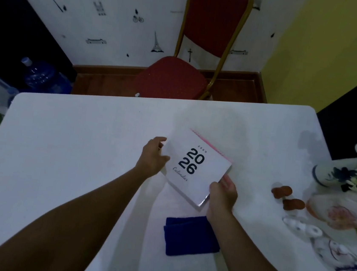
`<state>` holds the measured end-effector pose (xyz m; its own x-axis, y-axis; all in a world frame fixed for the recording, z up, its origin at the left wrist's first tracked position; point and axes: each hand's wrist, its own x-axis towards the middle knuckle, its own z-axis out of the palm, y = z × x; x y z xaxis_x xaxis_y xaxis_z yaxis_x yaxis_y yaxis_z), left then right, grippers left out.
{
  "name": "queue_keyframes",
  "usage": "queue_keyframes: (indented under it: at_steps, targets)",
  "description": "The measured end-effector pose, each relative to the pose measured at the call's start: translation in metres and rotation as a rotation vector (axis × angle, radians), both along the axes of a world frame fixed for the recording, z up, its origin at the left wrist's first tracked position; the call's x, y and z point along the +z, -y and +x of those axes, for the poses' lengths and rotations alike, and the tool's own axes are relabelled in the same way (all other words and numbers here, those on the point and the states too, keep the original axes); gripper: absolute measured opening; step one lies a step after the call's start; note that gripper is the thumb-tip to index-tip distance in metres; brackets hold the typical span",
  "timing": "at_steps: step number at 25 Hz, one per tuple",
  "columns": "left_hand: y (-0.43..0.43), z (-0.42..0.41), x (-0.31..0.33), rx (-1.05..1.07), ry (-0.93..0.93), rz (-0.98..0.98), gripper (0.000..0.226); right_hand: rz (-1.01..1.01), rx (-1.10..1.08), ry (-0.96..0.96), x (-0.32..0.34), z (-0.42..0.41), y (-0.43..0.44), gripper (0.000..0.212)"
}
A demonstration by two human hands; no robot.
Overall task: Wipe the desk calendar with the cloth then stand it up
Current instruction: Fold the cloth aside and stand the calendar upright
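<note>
Single wide-angle head view, looking forward and steeply down over a white table (65, 144), close enough for both forearms to reach in from the bottom edge. Faces a red chair (175, 79) and patterned wall (111, 16) beyond the far edge

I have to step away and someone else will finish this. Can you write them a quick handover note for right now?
Left hand: on the calendar's left edge.
Right hand: gripping its near right corner.
Calendar: cover up, tilted, on the table or just above it; not standing.
Cloth: folded, on the table near the right forearm, in neither hand.
Done: whether it has been wiped cannot be told.
Left: wipe if needed, then stand the calendar up.
</note>
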<state>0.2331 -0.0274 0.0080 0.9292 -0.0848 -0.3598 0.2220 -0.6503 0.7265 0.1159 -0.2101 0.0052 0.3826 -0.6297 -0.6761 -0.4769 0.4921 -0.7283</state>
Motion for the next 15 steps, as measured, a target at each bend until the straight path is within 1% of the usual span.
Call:
queue_keyframes:
  at_steps: [3,5,7,10,12,15]
  targets:
    - [-0.013,-0.011,0.011,-0.011,0.004,-0.116,0.048,-0.005,0.039,0.052,0.016,0.005,0.01,0.063]
    - [-0.018,-0.017,0.016,-0.02,0.043,-0.142,0.027,-0.036,0.087,0.122,0.026,0.012,0.018,0.061]
    - [-0.019,-0.023,0.021,-0.023,0.115,-0.138,0.008,-0.092,0.184,0.194,0.037,0.019,0.024,0.06]
    - [-0.018,-0.029,0.024,-0.053,0.18,-0.157,0.014,-0.192,0.362,0.291,0.042,0.021,0.027,0.065]
    - [-0.02,-0.033,0.021,-0.08,0.199,-0.132,0.019,-0.235,0.424,0.31,0.037,0.018,0.03,0.06]
    - [-0.03,-0.037,0.006,-0.139,0.178,-0.117,0.021,-0.247,0.441,0.315,0.028,0.011,0.034,0.05]
